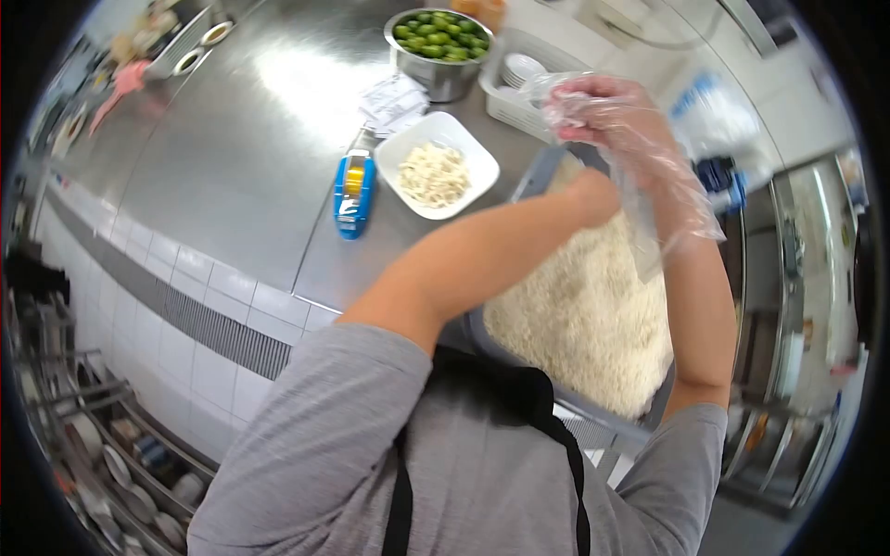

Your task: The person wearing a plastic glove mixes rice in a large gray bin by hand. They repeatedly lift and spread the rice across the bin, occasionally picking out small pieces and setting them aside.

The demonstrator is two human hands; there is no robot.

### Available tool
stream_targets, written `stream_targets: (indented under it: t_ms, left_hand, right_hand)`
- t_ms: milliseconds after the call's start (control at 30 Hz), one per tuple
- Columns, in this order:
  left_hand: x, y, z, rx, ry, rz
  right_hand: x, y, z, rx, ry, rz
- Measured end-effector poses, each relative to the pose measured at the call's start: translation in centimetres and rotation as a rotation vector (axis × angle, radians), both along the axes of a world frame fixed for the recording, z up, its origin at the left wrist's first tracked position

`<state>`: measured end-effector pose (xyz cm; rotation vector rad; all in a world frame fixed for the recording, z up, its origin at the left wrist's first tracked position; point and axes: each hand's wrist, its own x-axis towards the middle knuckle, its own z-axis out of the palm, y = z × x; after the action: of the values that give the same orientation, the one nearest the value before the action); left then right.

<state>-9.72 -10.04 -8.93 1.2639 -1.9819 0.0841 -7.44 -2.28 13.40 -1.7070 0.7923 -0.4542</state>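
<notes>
The left forearm slanted over rice (575,320) in a grey tub (491,345), the left hand (593,196) bent at the wrist, its grip impossible to tell. Just beyond, the raised right hand (603,107) wore a loose plastic glove (691,215), fingers curled narrow. Print on papers (394,102) behind a white bowl (477,171) was too small to read.
</notes>
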Motion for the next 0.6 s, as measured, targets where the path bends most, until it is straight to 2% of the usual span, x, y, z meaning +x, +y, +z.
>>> stream_targets:
  t_ms: [33,67,100,133,167,233,300,367,400,467,500,567,600]
  left_hand:
    - [1.8,-0.1,0.5,-0.009,0.006,0.043]
    - [0.7,-2.1,3.5,0.011,0.007,0.085]
    - [1.2,-0.4,1.9,0.033,0.009,0.121]
    - [1.5,-0.8,2.5,0.058,0.011,0.149]
    - [1.2,-0.6,2.4,0.083,0.011,0.171]
    - [-0.7,-1.9,4.2,0.133,0.012,0.202]
    - [0.2,-0.5,4.5,0.185,0.011,0.220]
    - [1.1,0.3,4.9,0.237,0.003,0.224]
    - [1.3,0.7,5.1,0.262,-0.003,0.221]
    - [1.5,1.6,6.1,0.308,-0.020,0.208]
    - [1.8,2.2,6.4,0.330,-0.031,0.199]
    - [3.5,4.2,6.5,0.374,-0.059,0.174]
    - [4.5,4.8,6.7,0.394,-0.074,0.155]
  right_hand:
    - [2.3,0.1,-0.3,-0.050,0.064,0.099]
    - [4.3,-0.1,-1.0,-0.057,0.071,0.135]
    - [6.0,-0.3,-2.0,-0.148,0.241,0.252]
    - [7.4,-0.1,-2.5,-0.240,0.409,0.361]
    - [8.5,0.6,-2.6,-0.245,0.413,0.377]
    - [10.3,1.9,-2.5,-0.463,0.727,0.461]
    - [11.0,2.3,-2.7,-0.512,0.742,0.467]
    - [11.5,2.4,-2.9,-0.758,0.817,0.437]
    - [11.7,2.1,-3.1,-0.756,0.821,0.429]
    - [11.9,1.1,-4.1,-0.940,0.749,0.605]
    - [11.6,0.6,-4.6,-0.938,0.755,0.589]
    - [10.6,-0.3,-5.4,-0.856,0.476,0.639]
    - [10.6,0.0,-4.7,-0.834,0.508,0.553]
